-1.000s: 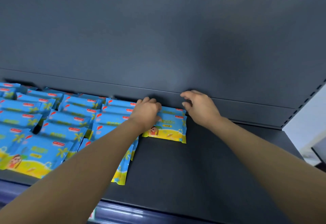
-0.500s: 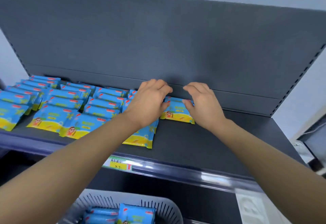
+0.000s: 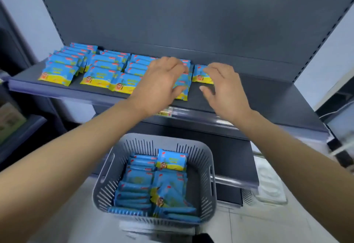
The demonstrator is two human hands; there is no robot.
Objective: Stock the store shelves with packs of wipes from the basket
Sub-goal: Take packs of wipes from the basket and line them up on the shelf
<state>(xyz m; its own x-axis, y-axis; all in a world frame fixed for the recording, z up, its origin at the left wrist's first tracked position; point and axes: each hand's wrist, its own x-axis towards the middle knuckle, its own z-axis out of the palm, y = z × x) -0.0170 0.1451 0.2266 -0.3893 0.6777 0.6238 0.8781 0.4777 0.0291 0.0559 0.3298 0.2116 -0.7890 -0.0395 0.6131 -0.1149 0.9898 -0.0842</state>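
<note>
Rightward, the shelf (image 3: 268,97) lies bare from the last pack (image 3: 200,74) to its right edge; the basket (image 3: 208,158), part-full, sits below, nearer. Shelved packs (image 3: 99,74) lie flat, long axes left-right, yellow ends near. The left hand (image 3: 159,83) and right hand (image 3: 224,87) hover over them, fingers loose, empty.

Cool, even, diffuse light fills the scene, with a pale sheen across the upper middle of the back panel (image 3: 191,13) and a white glare streak along the shelf's front rail (image 3: 220,122). Shadows are faint and soft-edged. The wide lens bows the uprights (image 3: 323,41) outward at the left and right edges. Motion blur smears the far right edge and the packs (image 3: 138,189) in the basket (image 3: 206,158) at lower centre; the whole frame is slightly soft.
</note>
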